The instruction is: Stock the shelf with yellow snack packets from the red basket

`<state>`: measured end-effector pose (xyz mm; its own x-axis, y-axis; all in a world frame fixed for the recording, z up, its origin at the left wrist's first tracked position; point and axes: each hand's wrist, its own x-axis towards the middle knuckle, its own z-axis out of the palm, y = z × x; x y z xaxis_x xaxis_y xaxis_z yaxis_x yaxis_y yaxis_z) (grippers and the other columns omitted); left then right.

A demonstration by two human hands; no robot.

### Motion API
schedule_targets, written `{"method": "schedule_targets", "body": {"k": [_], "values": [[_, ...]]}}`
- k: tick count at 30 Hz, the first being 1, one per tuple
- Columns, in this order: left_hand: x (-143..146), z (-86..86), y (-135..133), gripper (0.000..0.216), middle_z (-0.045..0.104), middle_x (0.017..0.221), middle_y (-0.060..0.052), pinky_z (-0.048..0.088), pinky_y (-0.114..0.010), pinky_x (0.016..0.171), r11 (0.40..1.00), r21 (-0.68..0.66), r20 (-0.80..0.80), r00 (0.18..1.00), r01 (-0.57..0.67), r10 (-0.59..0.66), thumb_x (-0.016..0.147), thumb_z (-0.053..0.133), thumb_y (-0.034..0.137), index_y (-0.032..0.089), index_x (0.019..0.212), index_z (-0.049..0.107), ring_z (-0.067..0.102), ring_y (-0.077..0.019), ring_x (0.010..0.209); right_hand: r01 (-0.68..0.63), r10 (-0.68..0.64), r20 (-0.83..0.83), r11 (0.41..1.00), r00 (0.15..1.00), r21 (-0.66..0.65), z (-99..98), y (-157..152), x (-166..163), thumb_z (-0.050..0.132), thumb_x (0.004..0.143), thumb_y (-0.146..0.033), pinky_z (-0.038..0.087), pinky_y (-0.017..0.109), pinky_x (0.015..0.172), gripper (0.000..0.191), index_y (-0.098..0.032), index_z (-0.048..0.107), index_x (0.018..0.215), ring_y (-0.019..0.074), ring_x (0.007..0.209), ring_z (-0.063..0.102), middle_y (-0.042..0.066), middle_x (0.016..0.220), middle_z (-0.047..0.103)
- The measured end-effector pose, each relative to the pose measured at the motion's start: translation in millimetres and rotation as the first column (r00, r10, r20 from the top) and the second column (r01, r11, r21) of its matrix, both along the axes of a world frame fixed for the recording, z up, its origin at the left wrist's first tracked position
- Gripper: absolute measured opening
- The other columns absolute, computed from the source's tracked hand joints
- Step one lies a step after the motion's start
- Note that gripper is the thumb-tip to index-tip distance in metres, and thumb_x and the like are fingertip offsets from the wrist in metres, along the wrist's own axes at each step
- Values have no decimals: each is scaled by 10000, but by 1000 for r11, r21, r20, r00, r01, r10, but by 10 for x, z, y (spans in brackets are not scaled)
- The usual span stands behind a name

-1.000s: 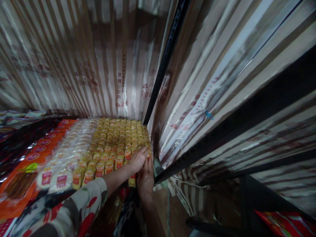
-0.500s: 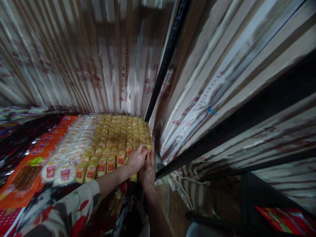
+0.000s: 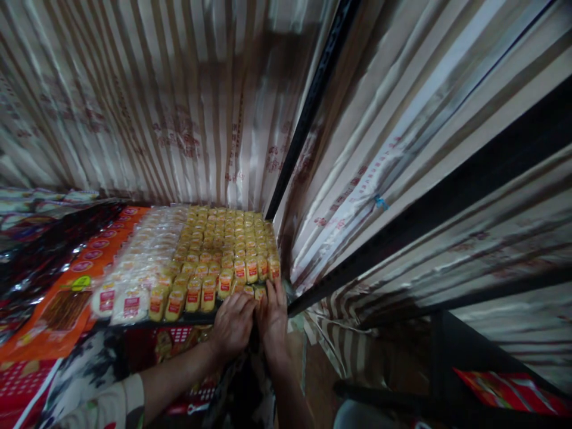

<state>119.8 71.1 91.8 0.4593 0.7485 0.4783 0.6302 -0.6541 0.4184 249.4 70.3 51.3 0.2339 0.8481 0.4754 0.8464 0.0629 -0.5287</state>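
Observation:
Rows of small yellow packaged cakes (image 3: 208, 294) with red-and-yellow labels stand packed on a dark shelf (image 3: 179, 322). At the front right of these rows, my left hand (image 3: 235, 322) is closed, its curled fingers against a yellow packaged cake (image 3: 248, 291). Beside it is my right hand (image 3: 272, 322), thumb and fingers drawn together at another packaged cake (image 3: 259, 292) by the shelf corner. My fingers and the backs of my hands cover the lower part of both packs.
Left of the yellow rows are white packaged cakes (image 3: 130, 305), then orange snack bags (image 3: 67, 307) and dark shiny packs (image 3: 40, 256). Under the shelf edge is a red perforated basket (image 3: 179, 335). A black post (image 3: 308, 113) rises at the corner, with striped sheeting (image 3: 201, 89) behind.
Both hands have drawn back toward me from the front-right rows to the shelf's front edge. Labelled packs at the right end now show. The view has shifted slightly.

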Motion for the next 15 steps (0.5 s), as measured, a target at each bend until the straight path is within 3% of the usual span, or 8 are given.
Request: {"method": "schedule_targets", "body": {"k": [6,11,15], "values": [[-39,19,-43,248,591,1003,-47,421,-376,865,998,-62,-21,1000,6,-7,800,407,122,201,957,583,507,-212,966,61,-29,209,987,978,-151,72,-361,-58,346,899,-321,411,381,939,421,-117,485,1241,246,1166,476,149,1221,550],[-9,37,-4,227,590,972,-51,444,-361,862,998,-60,-21,1000,12,-14,807,405,115,185,910,596,512,-199,949,106,-53,194,957,980,-270,238,-385,-108,366,894,-310,455,325,836,405,-142,490,1241,232,970,594,115,1050,646],[-3,33,82,246,600,953,-60,460,-367,879,999,-43,-16,1000,5,-5,799,407,98,180,907,612,525,-191,942,114,-90,122,972,988,-205,203,-347,-121,355,892,-303,472,325,780,419,-138,455,1264,221,905,609,120,983,655]]}}
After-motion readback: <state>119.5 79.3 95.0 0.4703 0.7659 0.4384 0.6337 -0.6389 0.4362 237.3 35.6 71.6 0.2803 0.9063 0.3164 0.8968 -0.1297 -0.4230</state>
